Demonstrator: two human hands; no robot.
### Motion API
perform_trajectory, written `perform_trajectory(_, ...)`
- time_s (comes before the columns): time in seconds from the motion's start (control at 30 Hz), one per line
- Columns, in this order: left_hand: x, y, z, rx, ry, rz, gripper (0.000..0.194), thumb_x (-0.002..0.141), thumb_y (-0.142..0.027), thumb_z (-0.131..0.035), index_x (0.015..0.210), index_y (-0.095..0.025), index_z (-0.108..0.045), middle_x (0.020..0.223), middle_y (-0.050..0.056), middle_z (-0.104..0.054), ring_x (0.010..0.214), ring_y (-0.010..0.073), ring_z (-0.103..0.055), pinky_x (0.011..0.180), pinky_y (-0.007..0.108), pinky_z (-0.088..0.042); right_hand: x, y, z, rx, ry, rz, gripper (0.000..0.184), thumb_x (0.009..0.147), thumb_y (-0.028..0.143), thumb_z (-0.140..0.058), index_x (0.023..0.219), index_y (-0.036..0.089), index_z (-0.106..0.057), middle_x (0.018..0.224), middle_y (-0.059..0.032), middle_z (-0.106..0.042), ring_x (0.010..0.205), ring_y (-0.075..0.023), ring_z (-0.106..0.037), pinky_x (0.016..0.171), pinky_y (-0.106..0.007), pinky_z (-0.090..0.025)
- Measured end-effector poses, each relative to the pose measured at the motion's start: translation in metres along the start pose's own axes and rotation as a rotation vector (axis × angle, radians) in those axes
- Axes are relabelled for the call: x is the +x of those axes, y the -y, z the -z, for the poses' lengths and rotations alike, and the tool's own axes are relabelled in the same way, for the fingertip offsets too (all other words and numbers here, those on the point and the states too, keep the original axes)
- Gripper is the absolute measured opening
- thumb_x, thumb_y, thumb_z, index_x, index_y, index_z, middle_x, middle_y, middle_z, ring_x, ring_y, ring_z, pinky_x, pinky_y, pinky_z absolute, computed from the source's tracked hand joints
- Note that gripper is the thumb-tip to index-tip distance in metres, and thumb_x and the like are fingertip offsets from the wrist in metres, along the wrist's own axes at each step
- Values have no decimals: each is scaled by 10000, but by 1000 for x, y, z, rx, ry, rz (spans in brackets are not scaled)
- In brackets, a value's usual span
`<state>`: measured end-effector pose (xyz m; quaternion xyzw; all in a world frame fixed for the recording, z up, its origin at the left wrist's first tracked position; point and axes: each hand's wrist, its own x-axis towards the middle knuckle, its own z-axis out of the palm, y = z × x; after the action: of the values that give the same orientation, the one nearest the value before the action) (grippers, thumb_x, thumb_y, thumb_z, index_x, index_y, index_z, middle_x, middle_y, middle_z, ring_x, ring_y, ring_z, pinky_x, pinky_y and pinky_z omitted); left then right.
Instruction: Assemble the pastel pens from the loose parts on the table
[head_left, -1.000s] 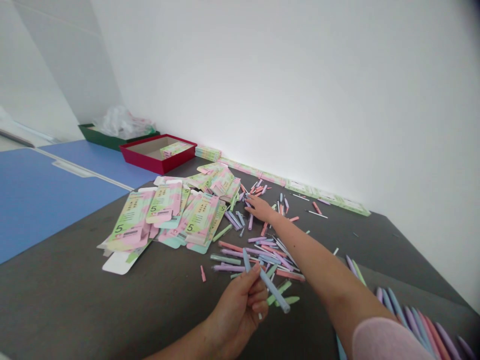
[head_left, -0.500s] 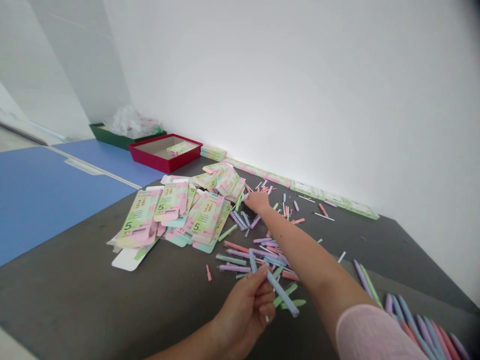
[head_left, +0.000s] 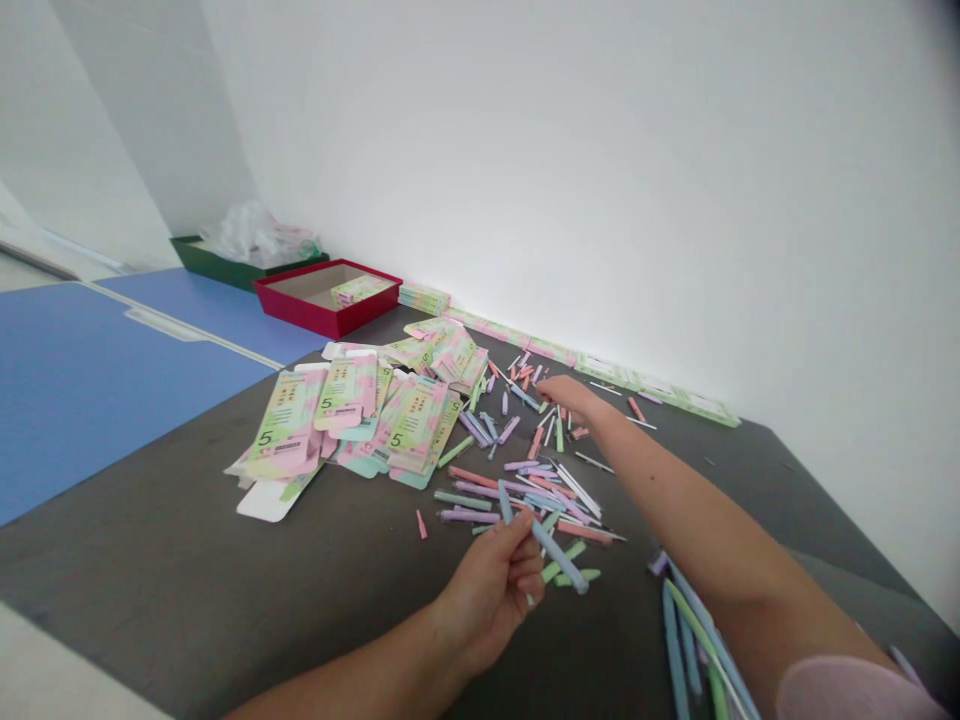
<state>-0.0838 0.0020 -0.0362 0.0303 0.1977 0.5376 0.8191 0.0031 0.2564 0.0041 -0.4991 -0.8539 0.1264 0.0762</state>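
My left hand (head_left: 499, 580), low in the middle, is closed around light-blue pen parts (head_left: 561, 560). A long barrel sticks out to the lower right, and a shorter blue piece shows above the fingers. Beyond it, my right hand (head_left: 568, 396) reaches over the scattered pen parts (head_left: 525, 398). One finger there is stretched out to the left and nothing shows in the hand; the other fingers are partly hidden. Between the hands lies a pile of pastel barrels, caps and thin white refills (head_left: 574, 488). A small pink piece (head_left: 421, 524) lies apart on the dark table.
Flat printed cartons (head_left: 420, 425) marked 5 overlap at the left. A red tray (head_left: 330, 318) holds similar boxes; behind it a green tray (head_left: 225, 268) holds clear plastic. Packed boxes (head_left: 555, 352) line the wall. Pastel pens (head_left: 686, 640) stand at the lower right, under my right arm.
My right hand has moved right, away from the cartons' edge, over the far pen parts. My left hand keeps its hold on the blue parts. The view has shifted slightly.
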Motion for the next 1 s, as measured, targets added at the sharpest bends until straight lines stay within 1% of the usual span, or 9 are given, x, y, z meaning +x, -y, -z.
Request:
perform_trajectory(0.13,-6,3,-2,153,5,61,263,770,-298,-622,713,-156,-408,560,-97,-185,444,25,-154,410,127,-164,-84,-9,6,299,58,-58,282,907,263,-376,882,122,-619,864,-59,-637,742,-154,-597,665,-284,-495)
perform_trajectory(0.23,-10,13,-2,352,-16,203,279,735,-311,-645,701,-162,-412,542,-103,-209,433,25,-151,409,140,-139,-162,-6,4,533,79,-96,268,843,262,-386,796,137,-619,785,-48,-644,682,-137,-584,626,-247,-464)
perform_trajectory(0.3,-11,25,-1,515,-47,302,296,712,-326,-653,679,-167,-406,523,-106,-238,424,26,-153,409,153,-129,-212,-1,1,919,100,-207,173,761,252,-476,760,151,-617,759,-35,-638,649,-127,-555,612,-244,-430)
perform_trajectory(0.33,-11,32,0,599,-68,328,302,702,-338,-655,672,-170,-405,515,-104,-258,419,27,-162,409,161,-127,-235,1,-2,1014,104,-265,142,736,240,-498,746,159,-613,747,-24,-630,639,-121,-542,609,-240,-415)
perform_trajectory(0.47,-10,58,4,934,-157,287,309,673,-388,-645,630,-175,-426,485,-89,-321,401,42,-218,411,195,-133,-304,9,-19,1125,89,-380,120,708,200,-498,725,169,-613,709,-1,-596,630,-117,-514,599,-238,-372)
perform_trajectory(0.6,-6,66,4,1369,-219,139,223,687,-368,-608,646,-167,-523,478,-53,-399,440,90,-362,448,227,-234,-337,15,-40,1096,46,-424,121,730,224,-486,731,175,-597,678,7,-568,634,-129,-514,617,-255,-368)
perform_trajectory(0.73,0,66,1,1751,-219,29,185,693,-339,-584,657,-158,-576,620,30,-571,633,174,-526,580,271,-336,-347,23,-53,1004,-61,-409,111,737,274,-512,722,187,-580,711,5,-577,683,-151,-518,650,-269,-368)
perform_trajectory(0.87,1,69,-1,1806,-262,3,178,669,-293,-606,764,-142,-597,803,93,-634,809,242,-562,689,299,-365,-348,25,-56,1002,-96,-405,124,751,292,-498,738,190,-568,720,3,-573,689,-157,-517,652,-271,-365)
perform_trajectory(1.0,-6,70,-5,1787,-299,-18,273,709,-250,-560,951,-124,-557,968,133,-629,904,244,-564,761,292,-379,-350,24,-56,1001,-131,-390,122,757,298,-493,729,194,-550,687,12,-543,681,-156,-508,643,-266,-360)
